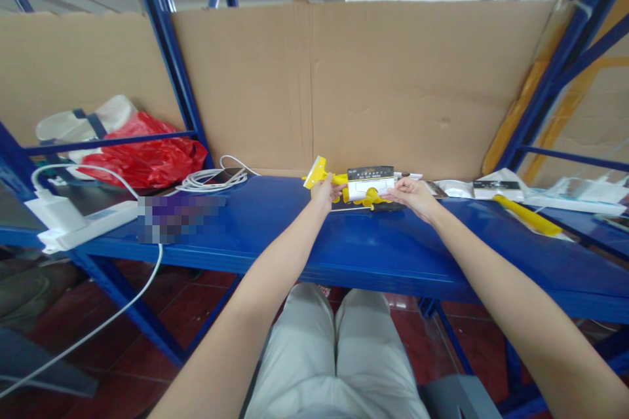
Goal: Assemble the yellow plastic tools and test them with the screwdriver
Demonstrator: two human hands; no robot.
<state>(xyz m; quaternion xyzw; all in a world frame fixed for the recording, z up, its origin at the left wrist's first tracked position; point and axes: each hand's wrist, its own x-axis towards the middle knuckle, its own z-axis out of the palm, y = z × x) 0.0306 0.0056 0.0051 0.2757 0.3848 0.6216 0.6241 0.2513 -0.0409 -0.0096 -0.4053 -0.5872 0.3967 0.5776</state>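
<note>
My left hand (323, 194) is closed round a yellow scraper (316, 172), its wide head tilted up to the left. A small black-and-white packet (371, 178) stands upright between my hands, its right end pinched by the fingers of my right hand (407, 194). Just below the packet, yellow parts (371, 197) show, mostly hidden by it, so I cannot tell whether they belong to the scraper. A thin tool with a pale shaft and a dark handle (386, 207) lies on the blue shelf (275, 236) under my hands.
Coiled white cable (211, 179), a red plastic bag (147, 154) and a white power strip (93, 225) are to the left. On the right lie another packet (497, 190) and a yellow-handled tool (528, 215). Cardboard (393, 85) walls the back; blue posts (170, 46) frame the shelf.
</note>
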